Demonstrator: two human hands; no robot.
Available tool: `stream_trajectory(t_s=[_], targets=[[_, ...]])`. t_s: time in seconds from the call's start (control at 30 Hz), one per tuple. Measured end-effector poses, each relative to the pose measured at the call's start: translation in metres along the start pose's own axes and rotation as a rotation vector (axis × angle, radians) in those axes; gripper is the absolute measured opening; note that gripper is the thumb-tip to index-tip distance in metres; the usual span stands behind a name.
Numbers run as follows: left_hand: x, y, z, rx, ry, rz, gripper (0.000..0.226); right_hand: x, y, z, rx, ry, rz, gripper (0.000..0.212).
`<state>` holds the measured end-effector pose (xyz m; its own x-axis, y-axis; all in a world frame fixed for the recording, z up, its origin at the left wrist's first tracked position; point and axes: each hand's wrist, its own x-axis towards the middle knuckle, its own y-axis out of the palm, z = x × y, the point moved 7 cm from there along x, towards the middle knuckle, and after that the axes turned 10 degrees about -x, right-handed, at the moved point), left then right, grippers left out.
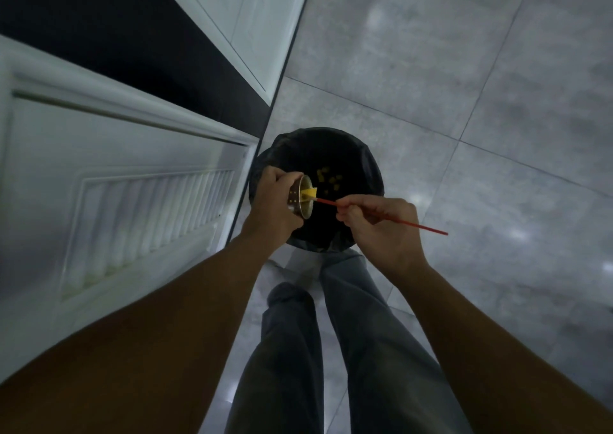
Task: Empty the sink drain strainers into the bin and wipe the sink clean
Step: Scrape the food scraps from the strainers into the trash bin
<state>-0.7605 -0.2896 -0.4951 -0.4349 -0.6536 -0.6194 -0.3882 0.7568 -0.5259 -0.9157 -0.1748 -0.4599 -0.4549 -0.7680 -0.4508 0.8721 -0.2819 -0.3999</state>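
Observation:
My left hand (272, 201) grips a small perforated metal drain strainer (301, 198), tipped on its side with its mouth facing right over the bin (361, 168). The bin is round, lined with a black bag, and several small yellow scraps (326, 178) lie at its bottom. My right hand (381, 228) pinches a thin red stick (421, 226). The stick's tip reaches into the strainer's mouth, where a yellow piece (310, 193) sits at the rim.
White cabinet doors (116, 174) with a slatted panel stand along the left, with a dark gap above them. Grey floor tiles (481, 101) spread to the right and beyond the bin. My trouser legs (331, 334) stand just behind the bin.

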Motion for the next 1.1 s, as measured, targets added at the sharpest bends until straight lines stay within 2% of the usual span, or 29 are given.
stream_trajectory(t_s=[0.17, 0.33, 0.57, 0.73, 0.9, 1.1], targets=[[-0.005, -0.001, 0.003, -0.001, -0.056, 0.012, 0.080, -0.008, 0.001, 0.004, 0.109, -0.009, 0.008, 0.017], [-0.002, 0.002, -0.006, 0.014, -0.031, 0.043, 0.079, -0.005, 0.020, 0.009, -0.015, -0.070, 0.076, 0.018], [0.004, -0.004, -0.001, 0.058, -0.066, 0.052, 0.079, -0.005, 0.003, -0.005, -0.035, -0.021, 0.007, 0.018], [0.003, -0.007, 0.002, 0.043, -0.111, 0.091, 0.092, -0.014, -0.005, -0.007, 0.020, -0.029, 0.011, 0.016], [0.004, 0.003, -0.010, 0.029, -0.045, 0.147, 0.077, -0.014, 0.014, 0.004, -0.056, -0.085, 0.046, 0.017], [0.004, 0.000, 0.000, 0.032, -0.050, 0.171, 0.077, -0.014, 0.005, -0.004, -0.181, -0.055, -0.025, 0.022]])
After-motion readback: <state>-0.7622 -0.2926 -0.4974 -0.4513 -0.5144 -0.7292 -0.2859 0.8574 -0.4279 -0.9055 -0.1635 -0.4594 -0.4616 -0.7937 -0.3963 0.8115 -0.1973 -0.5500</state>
